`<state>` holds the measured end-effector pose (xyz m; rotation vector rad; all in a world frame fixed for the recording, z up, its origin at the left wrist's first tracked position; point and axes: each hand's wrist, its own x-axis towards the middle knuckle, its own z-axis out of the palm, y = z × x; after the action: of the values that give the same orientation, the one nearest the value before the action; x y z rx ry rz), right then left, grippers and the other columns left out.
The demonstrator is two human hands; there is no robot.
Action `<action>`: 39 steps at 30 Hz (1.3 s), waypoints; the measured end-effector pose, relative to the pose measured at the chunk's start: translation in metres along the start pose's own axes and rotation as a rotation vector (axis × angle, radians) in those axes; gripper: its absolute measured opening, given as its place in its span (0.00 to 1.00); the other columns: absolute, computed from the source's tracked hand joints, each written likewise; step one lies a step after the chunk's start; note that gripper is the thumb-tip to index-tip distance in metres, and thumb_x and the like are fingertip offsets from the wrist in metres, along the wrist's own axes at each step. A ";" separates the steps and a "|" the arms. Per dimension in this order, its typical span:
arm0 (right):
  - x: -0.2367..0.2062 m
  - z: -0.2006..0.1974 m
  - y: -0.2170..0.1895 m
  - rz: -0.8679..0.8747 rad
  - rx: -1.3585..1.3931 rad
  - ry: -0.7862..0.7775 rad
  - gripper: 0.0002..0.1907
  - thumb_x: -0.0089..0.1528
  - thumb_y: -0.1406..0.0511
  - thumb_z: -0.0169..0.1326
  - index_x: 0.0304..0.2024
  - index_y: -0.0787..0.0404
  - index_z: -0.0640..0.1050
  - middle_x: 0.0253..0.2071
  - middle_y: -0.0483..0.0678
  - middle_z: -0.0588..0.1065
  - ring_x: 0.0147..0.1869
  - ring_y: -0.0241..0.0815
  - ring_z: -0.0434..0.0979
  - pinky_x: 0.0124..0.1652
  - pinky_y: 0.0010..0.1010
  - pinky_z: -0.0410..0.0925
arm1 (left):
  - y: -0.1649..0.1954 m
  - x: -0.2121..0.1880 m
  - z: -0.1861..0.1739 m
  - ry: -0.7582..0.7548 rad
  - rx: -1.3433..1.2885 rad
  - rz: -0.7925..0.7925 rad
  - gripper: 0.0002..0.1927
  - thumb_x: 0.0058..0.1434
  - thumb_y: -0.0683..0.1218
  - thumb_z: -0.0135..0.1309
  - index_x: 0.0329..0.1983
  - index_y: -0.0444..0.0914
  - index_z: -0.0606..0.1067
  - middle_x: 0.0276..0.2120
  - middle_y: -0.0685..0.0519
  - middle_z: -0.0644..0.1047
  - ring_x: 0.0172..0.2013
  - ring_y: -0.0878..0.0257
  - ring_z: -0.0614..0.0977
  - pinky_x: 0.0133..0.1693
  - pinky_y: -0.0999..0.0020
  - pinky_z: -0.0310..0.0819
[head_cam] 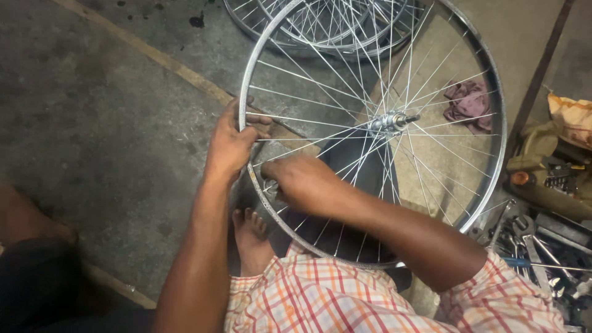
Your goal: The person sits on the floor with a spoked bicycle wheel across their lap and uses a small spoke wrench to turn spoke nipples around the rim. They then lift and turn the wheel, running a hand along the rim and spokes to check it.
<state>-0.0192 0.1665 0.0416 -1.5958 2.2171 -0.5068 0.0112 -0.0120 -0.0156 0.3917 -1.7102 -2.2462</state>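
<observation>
- the scene is dim overall, lit by a soft warm light that seems to fall from the upper right.
- the grey concrete floor [105, 111] darkens toward the left and lower left corner, where detail sinks into shadow.
- the shiny silver spoked bicycle wheel rim [493, 92] catches thin bright glints, and its metal hub [390, 121] shows a small highlight.
- the left hand [233, 143] and right hand [303, 182] are slightly soft, with mild motion blur.
- the pile of grey metal tools [542, 246] at the right edge looks smeared and grainy.
- straight lines bow slightly toward the frame edges.
</observation>
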 end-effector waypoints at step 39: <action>-0.057 0.019 0.002 -0.043 -0.035 0.298 0.10 0.59 0.68 0.61 0.44 0.57 0.80 0.33 0.47 0.76 0.38 0.50 0.73 0.40 0.40 0.64 | 0.008 0.002 0.015 0.117 -0.034 -0.076 0.30 0.61 0.39 0.53 0.66 0.30 0.63 0.43 0.44 0.83 0.34 0.63 0.83 0.38 0.69 0.79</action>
<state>0.0057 0.2195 0.0285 -1.6818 2.4201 -0.7660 0.0038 -0.0015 -0.0038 0.5769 -1.6213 -2.2537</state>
